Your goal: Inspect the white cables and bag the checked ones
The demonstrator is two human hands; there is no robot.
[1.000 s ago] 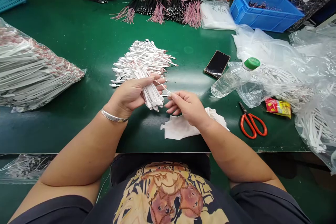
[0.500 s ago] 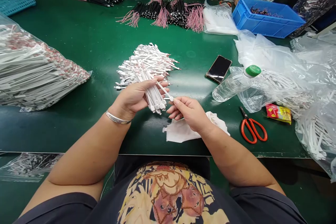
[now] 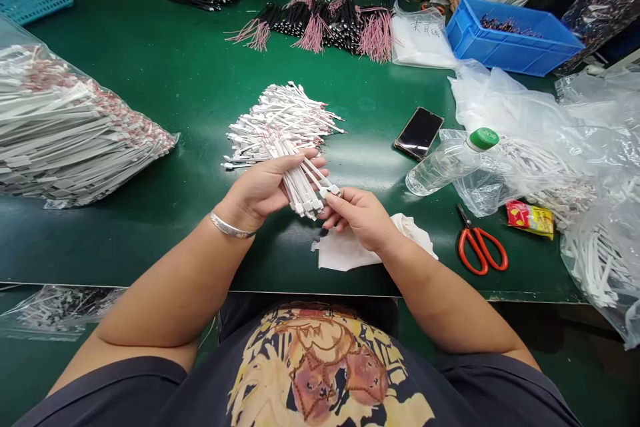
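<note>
My left hand (image 3: 265, 190) is closed round a bundle of white wire pieces (image 3: 303, 188), their connector ends pointing toward me. My right hand (image 3: 361, 217) pinches the end of one white piece at the bundle's right side, fingers curled. Just beyond both hands a loose pile of the same white wires (image 3: 283, 123) lies on the green table (image 3: 170, 87). A white cloth (image 3: 345, 250) rests under my right wrist.
A large bag of white wires (image 3: 65, 137) sits left. Phone (image 3: 419, 133), water bottle (image 3: 450, 160), red scissors (image 3: 480, 247), snack packet (image 3: 530, 218) and plastic bags (image 3: 575, 147) lie right. Black-and-pink wire bundles (image 3: 325, 23) and a blue bin (image 3: 513, 37) are far; other people sit opposite.
My right hand has brought the single white piece in against the bundle's right side; a second ago it was held slightly apart from it.
</note>
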